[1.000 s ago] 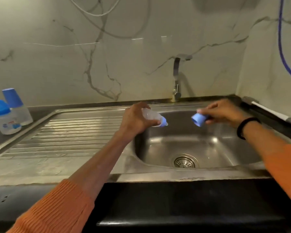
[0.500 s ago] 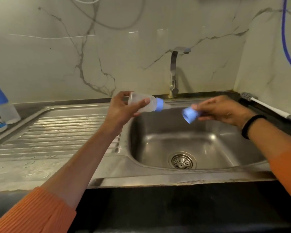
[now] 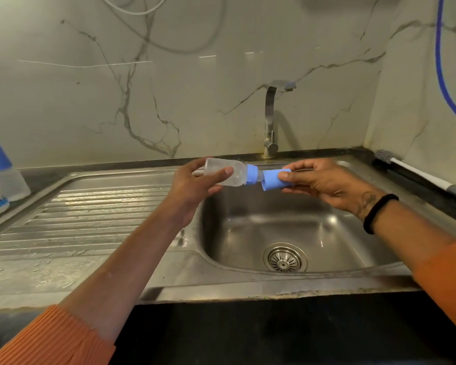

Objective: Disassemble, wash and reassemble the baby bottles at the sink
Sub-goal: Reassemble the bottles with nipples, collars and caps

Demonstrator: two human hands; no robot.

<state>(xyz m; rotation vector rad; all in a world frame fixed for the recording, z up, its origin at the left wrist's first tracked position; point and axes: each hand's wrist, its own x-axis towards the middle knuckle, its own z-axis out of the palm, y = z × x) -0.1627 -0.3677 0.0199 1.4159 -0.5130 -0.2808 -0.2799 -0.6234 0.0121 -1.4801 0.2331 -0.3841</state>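
Note:
My left hand (image 3: 192, 188) grips a clear baby bottle (image 3: 234, 175) lying sideways above the sink's left rim, its blue collar (image 3: 252, 174) and teat pointing right. My right hand (image 3: 324, 181) holds a blue cap (image 3: 271, 180) with thumb and fingers, its open mouth turned left and meeting the teat tip. Both are held over the steel sink basin (image 3: 327, 233). Two more capped bottles (image 3: 0, 177) stand at the far left edge of the counter.
A ribbed steel drainboard (image 3: 90, 214) lies left of the basin. The tap (image 3: 271, 119) rises behind the basin, no water running. A bottle brush (image 3: 416, 171) lies on the dark ledge at right. The drain (image 3: 284, 258) sits mid-basin.
Both hands rose and came together. The bottle turned from pointing down to level, and the cap moved left until its mouth reached the teat.

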